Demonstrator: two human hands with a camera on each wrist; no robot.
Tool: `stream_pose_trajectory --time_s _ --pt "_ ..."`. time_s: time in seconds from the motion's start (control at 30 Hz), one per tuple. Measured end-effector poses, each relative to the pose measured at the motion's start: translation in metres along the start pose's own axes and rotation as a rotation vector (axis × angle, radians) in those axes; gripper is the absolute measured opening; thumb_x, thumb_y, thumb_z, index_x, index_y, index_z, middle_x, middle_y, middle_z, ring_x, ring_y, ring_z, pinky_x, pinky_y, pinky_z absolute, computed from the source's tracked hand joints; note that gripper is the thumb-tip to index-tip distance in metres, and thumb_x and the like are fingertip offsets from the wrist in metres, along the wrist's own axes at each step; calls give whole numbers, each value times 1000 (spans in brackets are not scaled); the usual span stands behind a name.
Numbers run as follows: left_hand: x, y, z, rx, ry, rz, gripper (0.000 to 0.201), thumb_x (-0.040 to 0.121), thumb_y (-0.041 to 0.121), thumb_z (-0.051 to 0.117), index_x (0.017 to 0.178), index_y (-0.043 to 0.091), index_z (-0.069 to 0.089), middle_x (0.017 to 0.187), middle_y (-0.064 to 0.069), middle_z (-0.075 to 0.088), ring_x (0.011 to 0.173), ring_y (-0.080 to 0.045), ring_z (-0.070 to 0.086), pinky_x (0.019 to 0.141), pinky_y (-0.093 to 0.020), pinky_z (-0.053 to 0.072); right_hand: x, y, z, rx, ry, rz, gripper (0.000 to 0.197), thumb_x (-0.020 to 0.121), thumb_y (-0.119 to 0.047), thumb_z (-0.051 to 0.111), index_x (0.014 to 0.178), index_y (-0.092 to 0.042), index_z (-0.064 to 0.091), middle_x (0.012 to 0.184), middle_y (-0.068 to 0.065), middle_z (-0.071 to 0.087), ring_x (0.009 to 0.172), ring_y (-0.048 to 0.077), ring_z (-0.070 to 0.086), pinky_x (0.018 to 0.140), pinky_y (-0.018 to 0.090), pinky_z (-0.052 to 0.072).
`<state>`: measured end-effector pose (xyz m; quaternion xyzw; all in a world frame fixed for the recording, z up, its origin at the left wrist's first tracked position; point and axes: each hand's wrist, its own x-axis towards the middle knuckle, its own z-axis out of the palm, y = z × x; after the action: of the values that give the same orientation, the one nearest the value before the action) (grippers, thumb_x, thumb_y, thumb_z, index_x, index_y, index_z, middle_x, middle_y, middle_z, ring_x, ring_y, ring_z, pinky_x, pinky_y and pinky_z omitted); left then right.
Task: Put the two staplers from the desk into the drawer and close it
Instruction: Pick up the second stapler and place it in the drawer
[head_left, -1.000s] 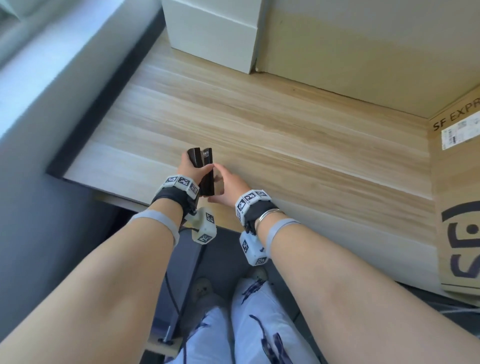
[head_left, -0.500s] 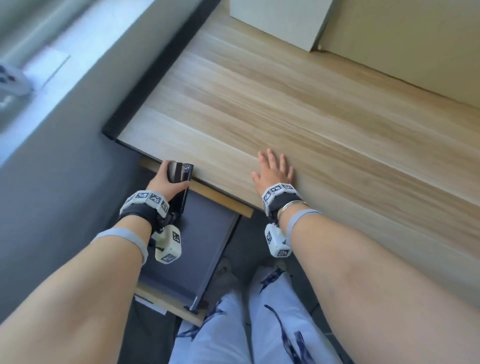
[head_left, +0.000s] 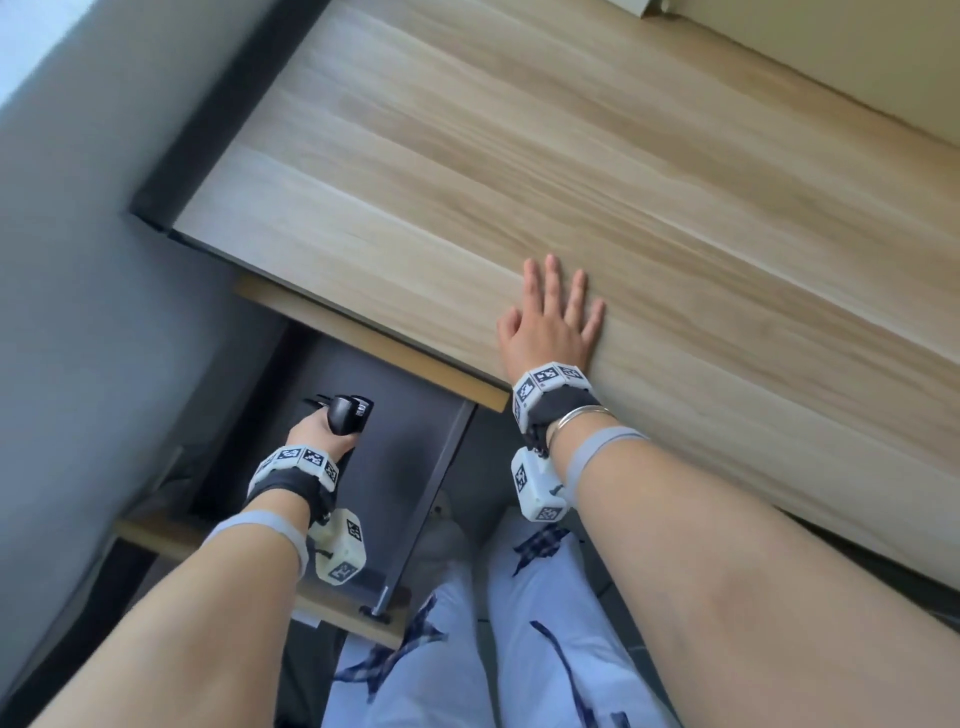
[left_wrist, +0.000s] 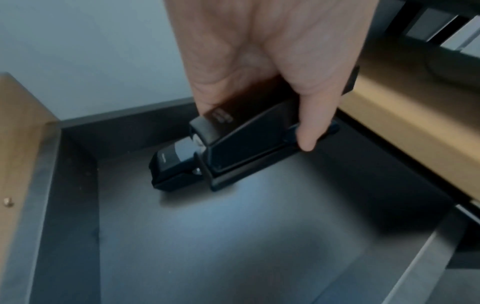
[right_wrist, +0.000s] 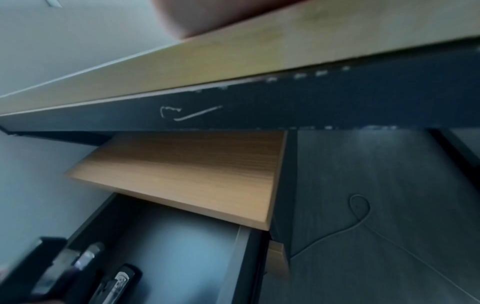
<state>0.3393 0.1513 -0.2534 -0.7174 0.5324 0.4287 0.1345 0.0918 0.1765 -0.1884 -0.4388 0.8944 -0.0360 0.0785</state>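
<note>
Inside the open drawer (left_wrist: 233, 246), near its back under the desk (head_left: 571, 182), the left hand (left_wrist: 259, 57) holds two black staplers (left_wrist: 233, 148) together. Its fingers (left_wrist: 306, 127) and thumb curl round them, so this hand is clamped on both. The staplers lie side by side and touch each other. Their long sides run from the hand down toward the drawer's left back corner, and the low ends point that way. Those ends look very close to the dark drawer floor, but I cannot tell if they touch it.

The right hand (head_left: 550, 322) lies flat on the desk's front edge, fingers straight and spread, holding nothing.

I think this is the putting-in step. Next, the left hand should lay the staplers down, let go, come out, and then push the drawer's wooden front (head_left: 249, 566) shut.
</note>
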Motion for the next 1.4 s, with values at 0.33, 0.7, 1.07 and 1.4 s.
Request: stream_pose_trajectory --time_s 0.33,0.7,1.07,1.4 --pt "44 -27 47 106 12 -83 37 84 26 56 117 8 59 118 -21 65 114 -37 60 99 -38 43 -1 1 8 2 96 -17 63 87 -32 38 148 -32 26 159 -8 23 148 27 17 118 51 9" --pt "78 -19 93 180 -20 -51 48 79 11 65 123 -2 51 133 -23 44 116 -40 55 96 -40 45 -1 3 6 8 91 -21 64 87 -33 38 149 -33 24 159 -8 21 149 26 14 119 50 7" --pt "77 -21 91 95 -29 -91 59 73 18 76 125 9 47 132 -21 46 121 -43 49 101 -46 43 -2 2 6 29 115 -18 63 84 -33 41 147 -32 31 158 -6 27 147 27 20 118 51 10" --pt "26 -48 30 93 102 -185 45 85 24 59 125 5 54 131 -22 50 120 -42 51 102 -46 42 -3 1 1 37 105 -2 68 79 -35 22 146 -33 32 157 -8 29 146 27 23 118 52 13"
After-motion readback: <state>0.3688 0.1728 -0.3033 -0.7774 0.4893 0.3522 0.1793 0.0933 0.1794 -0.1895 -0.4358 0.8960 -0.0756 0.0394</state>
